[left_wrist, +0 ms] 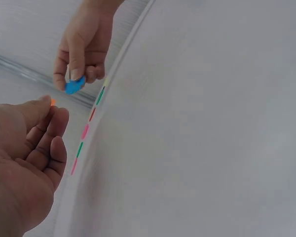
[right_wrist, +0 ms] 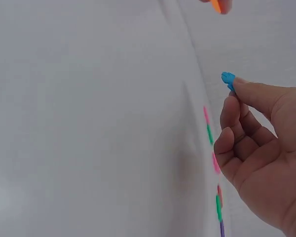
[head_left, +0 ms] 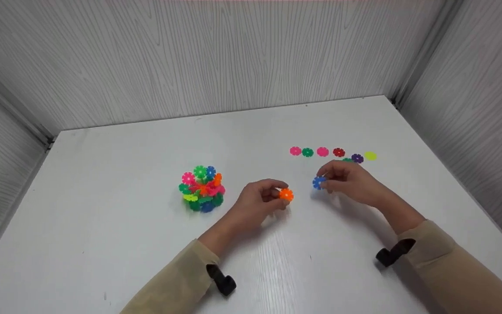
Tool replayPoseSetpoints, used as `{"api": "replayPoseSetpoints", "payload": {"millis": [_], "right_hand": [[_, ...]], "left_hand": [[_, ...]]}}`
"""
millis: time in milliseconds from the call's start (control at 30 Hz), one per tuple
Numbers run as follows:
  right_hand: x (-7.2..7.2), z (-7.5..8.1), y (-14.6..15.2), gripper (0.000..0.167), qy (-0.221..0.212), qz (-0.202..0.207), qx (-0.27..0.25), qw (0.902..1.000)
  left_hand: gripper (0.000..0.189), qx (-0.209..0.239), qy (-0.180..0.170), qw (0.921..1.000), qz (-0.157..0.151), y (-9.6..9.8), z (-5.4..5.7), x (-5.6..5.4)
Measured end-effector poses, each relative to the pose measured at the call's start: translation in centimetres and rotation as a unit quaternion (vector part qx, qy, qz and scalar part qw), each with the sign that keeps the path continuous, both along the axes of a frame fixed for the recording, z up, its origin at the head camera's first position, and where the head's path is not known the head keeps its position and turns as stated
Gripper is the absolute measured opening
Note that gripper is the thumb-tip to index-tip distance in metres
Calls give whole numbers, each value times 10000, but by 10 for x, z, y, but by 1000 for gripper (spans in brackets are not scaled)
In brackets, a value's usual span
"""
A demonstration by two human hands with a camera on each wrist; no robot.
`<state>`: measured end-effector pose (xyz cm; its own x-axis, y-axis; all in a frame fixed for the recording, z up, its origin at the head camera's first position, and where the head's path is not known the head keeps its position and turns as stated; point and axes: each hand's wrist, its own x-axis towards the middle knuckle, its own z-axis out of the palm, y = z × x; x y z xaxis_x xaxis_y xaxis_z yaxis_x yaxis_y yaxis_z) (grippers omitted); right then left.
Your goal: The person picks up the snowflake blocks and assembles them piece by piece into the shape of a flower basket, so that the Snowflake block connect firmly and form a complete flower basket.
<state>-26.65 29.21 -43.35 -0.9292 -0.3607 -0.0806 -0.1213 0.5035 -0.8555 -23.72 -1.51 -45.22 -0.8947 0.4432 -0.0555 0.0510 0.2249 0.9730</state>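
Head view: the left hand (head_left: 257, 205) pinches an orange snowflake disc (head_left: 286, 195) between thumb and fingers; the right hand (head_left: 352, 183) pinches a blue snowflake disc (head_left: 318, 182) in the same manner. Both held discs are above a white table (head_left: 124, 253), near each other but apart, orange at left. Left of the left hand, a ball of multicoloured interlocked discs (head_left: 203, 189) rests on the table, apart from both hands. Beyond the right hand, loose discs lie flat in a rough row; left to right: a pink disc (head_left: 295, 151), a green disc (head_left: 307, 152), a second pink disc (head_left: 323, 151), a red disc (head_left: 338, 152), a purple disc (head_left: 357, 158) and a yellow-green disc (head_left: 370, 155). One further green disc (head_left: 347, 159) (partly covered by the right hand) lies between the red and purple pieces. Beige sleeves (head_left: 172, 279) cover both forearms; a black device (head_left: 225, 281) projects from each cuff. Wood-grain panels (head_left: 216, 52) border the table.
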Motion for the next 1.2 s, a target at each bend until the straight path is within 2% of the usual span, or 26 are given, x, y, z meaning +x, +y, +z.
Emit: {"api": "replayPoseSetpoints", "payload": {"millis": [133,233,467,700,933,1200], "right_hand": [[8,7,-34,21,117,467,-625,9969],[13,7,-57,18,244,736,-1010,9919],[23,-11,-89,16,232,874,-1623,9826],[32,-19,-102,14,362,900,-1718,9804],[35,-20,-109,14,802,621,-1336,9858],[34,-24,-112,15,1192,746,-1185,9829]], "left_hand": [[40,222,-27,9997,74,-17,-3,14],[42,368,45,9991,187,-30,-5,22],[43,708,327,9955,542,-50,-14,29],[43,896,258,9942,544,-55,-15,30],[41,1021,170,9930,570,-59,-16,33],[37,1243,51,9916,345,-58,-18,34]]}}
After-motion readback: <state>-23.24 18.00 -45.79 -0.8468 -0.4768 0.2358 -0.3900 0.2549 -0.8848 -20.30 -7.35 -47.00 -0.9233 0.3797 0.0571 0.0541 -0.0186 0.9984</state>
